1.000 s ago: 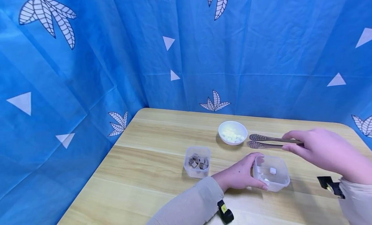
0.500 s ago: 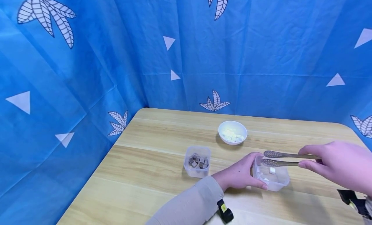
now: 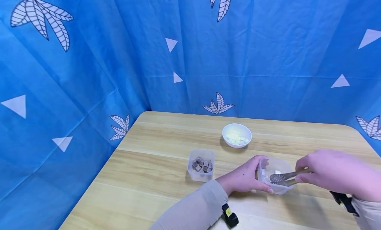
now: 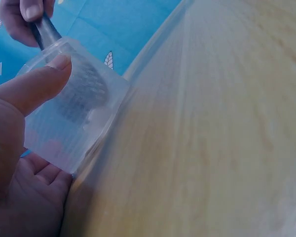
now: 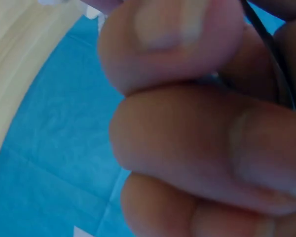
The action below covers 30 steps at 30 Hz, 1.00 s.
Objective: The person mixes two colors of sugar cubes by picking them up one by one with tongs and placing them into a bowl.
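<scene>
My left hand [image 3: 245, 177] grips the left side of a clear plastic container [image 3: 279, 188], thumb along the near side and fingers behind. In the left wrist view the thumb [image 4: 44, 81] lies against the container's see-through wall. My right hand [image 3: 330, 172] pinches a pair of metal tongs [image 3: 281, 177] with perforated tips. Those tips are down inside the container, beside a small white cube [image 3: 277, 172]. Through the wall in the left wrist view, the dotted tong head [image 4: 84, 89] shows blurred. Curled fingers [image 5: 172, 133] fill the right wrist view.
A white bowl [image 3: 226, 140] holding several pale cubes stands behind the hands. Left of the left hand is a second clear container [image 3: 197, 154] with several brown-grey cubes. All stand on a wooden table [image 3: 143, 177], with a blue patterned curtain [image 3: 190, 58] behind it.
My right hand has carried the tongs away from beside the bowl, over the held container, then down into it. The left hand keeps its grip in the same place.
</scene>
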Available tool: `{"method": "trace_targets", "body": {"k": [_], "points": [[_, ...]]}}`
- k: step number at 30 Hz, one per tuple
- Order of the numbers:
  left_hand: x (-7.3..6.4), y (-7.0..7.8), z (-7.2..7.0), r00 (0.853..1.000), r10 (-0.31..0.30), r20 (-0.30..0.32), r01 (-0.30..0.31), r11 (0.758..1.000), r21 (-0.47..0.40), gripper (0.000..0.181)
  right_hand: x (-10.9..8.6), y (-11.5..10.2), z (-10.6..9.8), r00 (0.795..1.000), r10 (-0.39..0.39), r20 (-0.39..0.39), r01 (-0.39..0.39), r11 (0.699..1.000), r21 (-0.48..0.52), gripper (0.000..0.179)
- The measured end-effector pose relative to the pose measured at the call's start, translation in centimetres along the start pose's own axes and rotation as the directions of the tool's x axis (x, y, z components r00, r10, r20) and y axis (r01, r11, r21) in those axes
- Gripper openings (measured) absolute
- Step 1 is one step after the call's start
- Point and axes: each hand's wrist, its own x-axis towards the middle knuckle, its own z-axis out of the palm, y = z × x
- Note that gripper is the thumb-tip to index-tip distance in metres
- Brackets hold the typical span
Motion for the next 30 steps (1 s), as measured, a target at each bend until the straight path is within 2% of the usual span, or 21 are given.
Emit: {"method": "trace_targets", "body": {"k": [5, 11, 16, 24, 30], "points": [[0.0, -0.1, 0.1, 1.0, 0.003, 0.001, -0.003, 1.0, -0.009, 0.103, 0.4, 0.0, 0.4, 1.0, -0.019, -0.01, 0.019, 1.0, 0.007, 0.01], [0.0, -0.1, 0.1, 1.0, 0.003, 0.0, -0.003, 1.0, -0.012, 0.102, 0.2, -0.1, 0.6, 0.995, -0.074, -0.071, 0.072, 0.997, -0.028, 0.013], [0.0, -0.1, 0.1, 1.0, 0.003, -0.002, -0.003, 1.0, -0.013, 0.102, 0.0, 0.2, 0.4, 0.988, -0.098, -0.116, 0.097, 0.995, -0.018, 0.007], [0.1, -0.1, 0.1, 1.0, 0.017, -0.009, -0.016, 0.999, 0.042, 0.103, -0.7, 0.6, -0.8, 0.985, -0.073, -0.156, 0.073, 0.997, -0.01, 0.008], [0.1, -0.1, 0.0, 1.0, 0.02, -0.011, -0.02, 1.0, 0.005, 0.101, -1.0, 0.9, -1.3, 0.979, -0.033, -0.201, 0.024, 0.999, -0.045, 0.013]]}}
